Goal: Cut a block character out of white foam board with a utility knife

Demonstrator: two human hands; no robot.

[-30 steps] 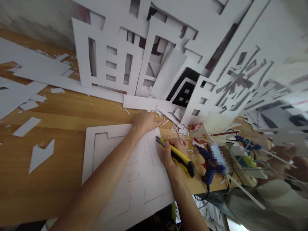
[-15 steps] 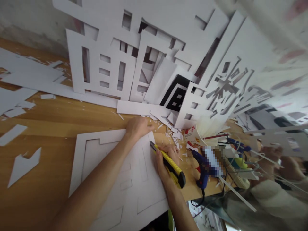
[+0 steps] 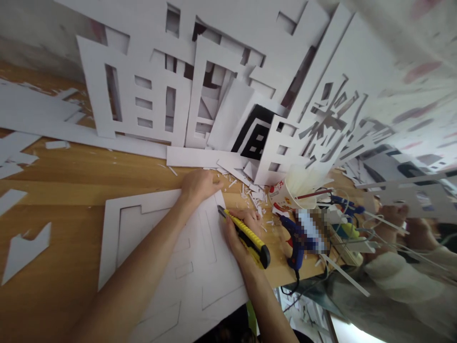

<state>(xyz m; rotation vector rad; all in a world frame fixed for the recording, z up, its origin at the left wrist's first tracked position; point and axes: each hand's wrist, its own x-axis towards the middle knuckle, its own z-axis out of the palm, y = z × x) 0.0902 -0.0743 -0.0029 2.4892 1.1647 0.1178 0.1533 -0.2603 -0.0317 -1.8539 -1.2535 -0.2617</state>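
Note:
A white foam board (image 3: 194,290) with thin cut or drawn outlines lies in front of me, overhanging the table's near edge. My left hand (image 3: 198,185) grips its far edge, thumb pointing right and the other fingers mostly hidden. At the board's right side, my right hand (image 3: 246,220) has a yellow and black utility knife (image 3: 248,234) tucked between thumb and fingers. The knife's tip points to the upper left, just over the board, and its handle slants toward the lower right.
White cut-out panels (image 3: 143,90) lean along the wall. Foam scraps (image 3: 255,193) litter the wooden table (image 3: 71,209). On the right are a paper cup (image 3: 285,193), a blue glue gun (image 3: 296,238) with cables, and another person's hand (image 3: 392,214) near a white panel.
The whole view has shifted slightly, so everything sits a little further left. Both hands keep their places on the board, and the knife stays in the right hand.

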